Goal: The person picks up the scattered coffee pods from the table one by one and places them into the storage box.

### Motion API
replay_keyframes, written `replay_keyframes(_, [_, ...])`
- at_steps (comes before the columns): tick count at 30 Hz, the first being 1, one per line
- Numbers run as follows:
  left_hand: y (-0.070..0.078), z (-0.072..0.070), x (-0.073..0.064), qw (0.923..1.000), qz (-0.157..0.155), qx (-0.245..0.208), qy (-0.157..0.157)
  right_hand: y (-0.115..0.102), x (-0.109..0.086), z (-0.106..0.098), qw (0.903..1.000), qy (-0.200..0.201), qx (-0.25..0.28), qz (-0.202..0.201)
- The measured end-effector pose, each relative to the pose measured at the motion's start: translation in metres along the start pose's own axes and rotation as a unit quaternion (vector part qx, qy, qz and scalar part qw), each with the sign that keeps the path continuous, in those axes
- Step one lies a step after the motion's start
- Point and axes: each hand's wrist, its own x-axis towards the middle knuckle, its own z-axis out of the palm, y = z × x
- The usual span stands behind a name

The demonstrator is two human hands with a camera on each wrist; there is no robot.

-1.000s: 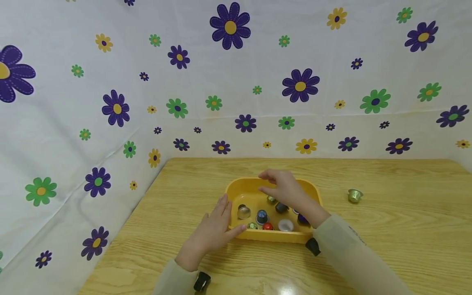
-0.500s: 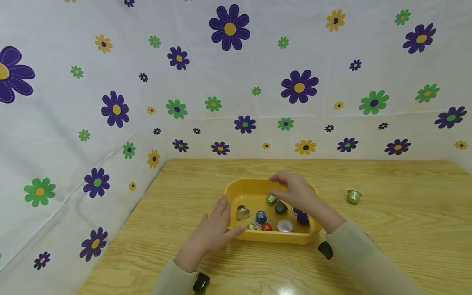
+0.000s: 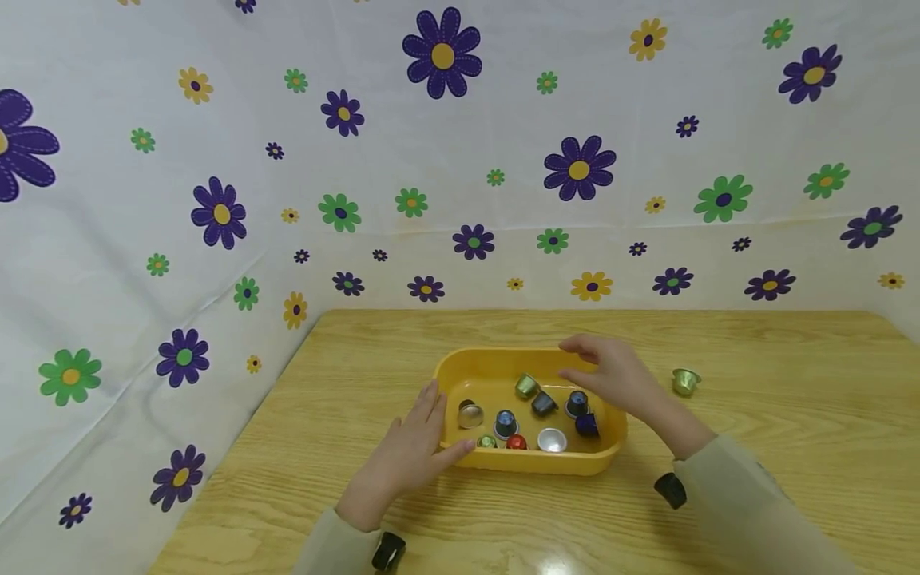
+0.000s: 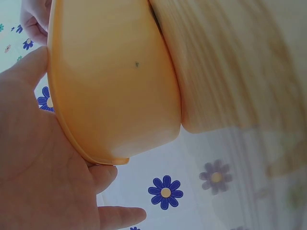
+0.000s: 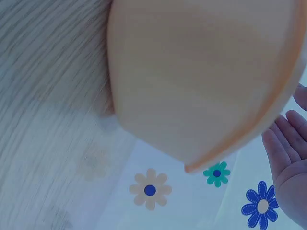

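Note:
A yellow plastic tray (image 3: 532,461) on the wooden table holds several coffee capsules. Among them are a green-gold capsule (image 3: 527,386), a dark grey capsule (image 3: 544,403), a red capsule (image 3: 517,442) and a dark blue capsule (image 3: 587,426). My left hand (image 3: 405,457) rests against the tray's left end, fingers extended along the rim and thumb at the front corner. Over the back right part of the tray hovers my right hand (image 3: 620,377), its fingers loosely bent with nothing between them. In the left wrist view, the tray's outer wall (image 4: 115,81) lies beside the palm.
One green-gold capsule (image 3: 686,382) stands outside the tray on the table (image 3: 776,399), to the right. A white flowered cloth (image 3: 496,120) hangs behind the table and along its left side. Dark straps (image 3: 671,490) show at both wrists.
My right hand has moved to the right across the tray, uncovering the green-gold and blue capsules beneath it. The left hand stays at the tray's left end.

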Motion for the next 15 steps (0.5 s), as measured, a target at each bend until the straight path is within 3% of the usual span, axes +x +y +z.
replay_keyframes(8, [-0.001, 0.000, 0.001, 1.0000, 0.001, -0.005, 0.002, 0.013, -0.011, -0.016, 0.9998, 0.012, -0.017, 0.004])
replay_keyframes(15, [-0.003, 0.001, 0.001, 1.0000, -0.001, -0.007, 0.000, 0.028, -0.025, -0.034, 0.9982, -0.002, -0.049, 0.034])
